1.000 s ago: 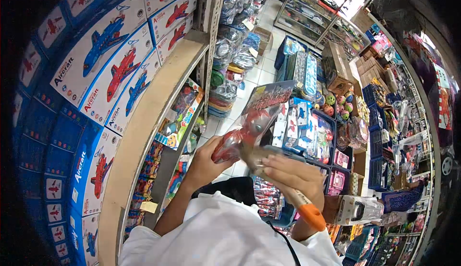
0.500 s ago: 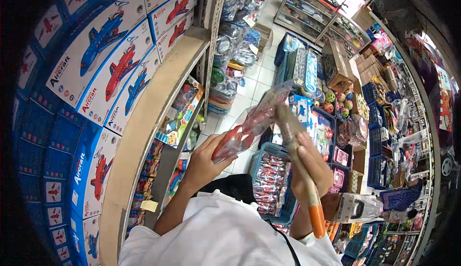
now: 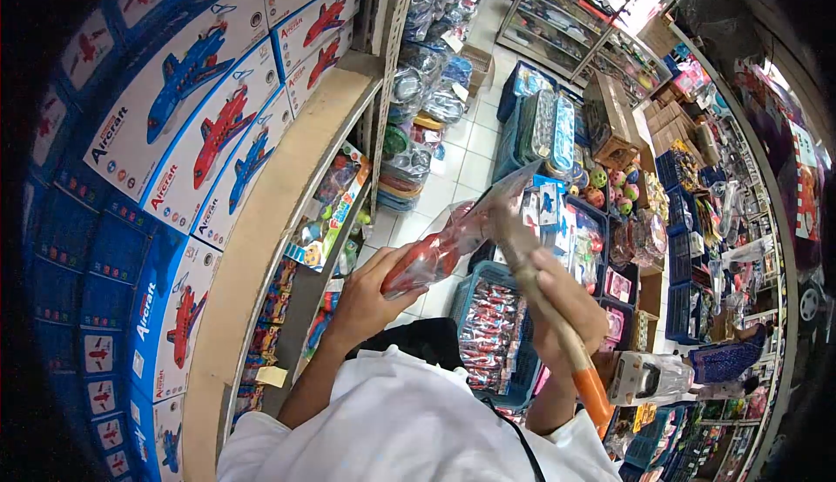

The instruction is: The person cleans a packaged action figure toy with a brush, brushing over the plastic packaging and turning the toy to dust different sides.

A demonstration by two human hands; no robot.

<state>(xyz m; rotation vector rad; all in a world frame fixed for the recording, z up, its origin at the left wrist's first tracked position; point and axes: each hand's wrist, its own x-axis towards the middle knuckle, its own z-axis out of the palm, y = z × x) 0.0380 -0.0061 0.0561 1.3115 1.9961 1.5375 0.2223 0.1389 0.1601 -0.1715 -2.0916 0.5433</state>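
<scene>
Both hands grip: left (image 3: 370,297) palm-up around a red package (image 3: 440,251), right (image 3: 566,308) curled around a brush (image 3: 549,308).

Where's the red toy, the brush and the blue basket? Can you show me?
Red toy (image 3: 424,264): head view, on its red part, seen through the clear bag.
Brush (image 3: 594,395): head view, on the orange end of its handle.
Blue basket (image 3: 526,376): head view, on its side wall.
</scene>
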